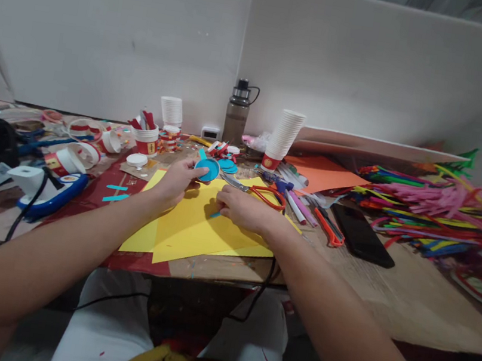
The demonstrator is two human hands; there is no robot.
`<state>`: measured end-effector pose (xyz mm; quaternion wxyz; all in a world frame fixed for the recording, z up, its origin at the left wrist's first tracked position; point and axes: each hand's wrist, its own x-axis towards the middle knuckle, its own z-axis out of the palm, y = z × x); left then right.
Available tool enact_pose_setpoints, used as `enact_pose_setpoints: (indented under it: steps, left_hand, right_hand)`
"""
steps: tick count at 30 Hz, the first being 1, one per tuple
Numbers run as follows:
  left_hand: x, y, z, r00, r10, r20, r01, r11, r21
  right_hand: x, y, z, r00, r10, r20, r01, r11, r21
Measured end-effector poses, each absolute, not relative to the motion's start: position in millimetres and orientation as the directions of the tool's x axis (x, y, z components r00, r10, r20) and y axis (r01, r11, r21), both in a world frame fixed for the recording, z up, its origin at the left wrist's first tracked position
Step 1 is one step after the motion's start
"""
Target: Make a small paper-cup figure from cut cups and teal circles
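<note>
White panels (pixel 109 34) are walling off the back of the table (pixel 422 298), whose front edge is running just ahead of the person's lap. A heap of coloured fuzzy stems (pixel 441 204) is crowding the right side, and cups and tools are filling the left. Overlapping yellow sheets (pixel 196 237) are covering the middle, their front corners reaching near the table edge; beyond the black phone (pixel 362 235), bare brown surface is giving more room at front right. The left hand (pixel 176 182) is pinching a blue disc (pixel 208 170) above the sheets, thumb across its face. The right hand (pixel 239 205) is hovering low beside it with fingers curled in; whether they are gripping anything, I cannot tell. Orange-handled scissors (pixel 246 188) are lying just behind that hand, tightening the space there. The work seems partly done: one blue tab (pixel 202 154) is projecting from the disc's rim, while two blue strips (pixel 115 197) are lying unused at left and another blue piece (pixel 215 215) is showing below the right hand.
</note>
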<state>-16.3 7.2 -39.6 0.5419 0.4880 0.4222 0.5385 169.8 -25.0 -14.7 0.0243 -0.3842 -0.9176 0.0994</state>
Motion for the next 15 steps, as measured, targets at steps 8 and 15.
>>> enact_pose_setpoints:
  steps: [8, 15]
  left_hand:
    - [-16.7, 9.5, -41.4, 0.021, 0.993, 0.118, -0.143, -0.114, 0.983]
    - [-17.7, 12.7, -41.6, -0.008, 0.983, 0.184, -0.149, -0.183, 0.972]
  right_hand:
    - [173.3, -32.5, -17.2, -0.671, 0.741, 0.007, 0.725, 0.658, -0.203]
    - [171.2, -31.5, -16.3, -0.534, 0.807, 0.252, 0.732, 0.591, -0.339]
